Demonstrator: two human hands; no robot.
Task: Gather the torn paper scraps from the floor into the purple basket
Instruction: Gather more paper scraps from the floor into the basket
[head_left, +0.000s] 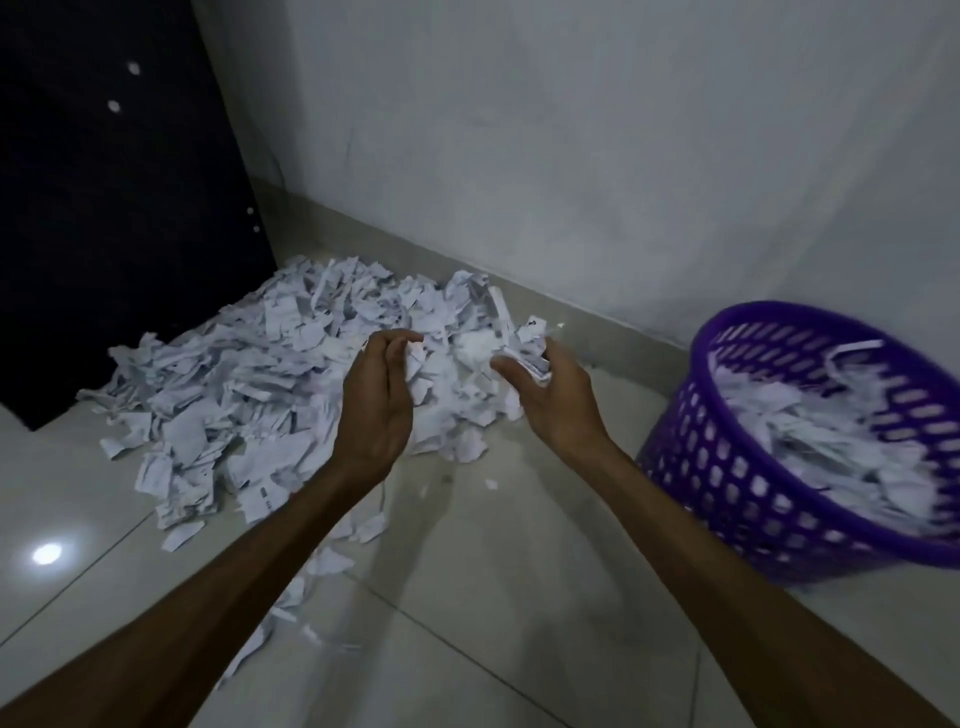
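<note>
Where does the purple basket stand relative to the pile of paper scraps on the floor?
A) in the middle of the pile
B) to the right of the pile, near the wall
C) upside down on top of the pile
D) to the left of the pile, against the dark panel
B: the purple basket stands right of the pile of paper scraps, near the wall, already partly filled.

Our non-task stuff: dark panel at left, grey wall, skirting, glossy floor tiles.
</note>
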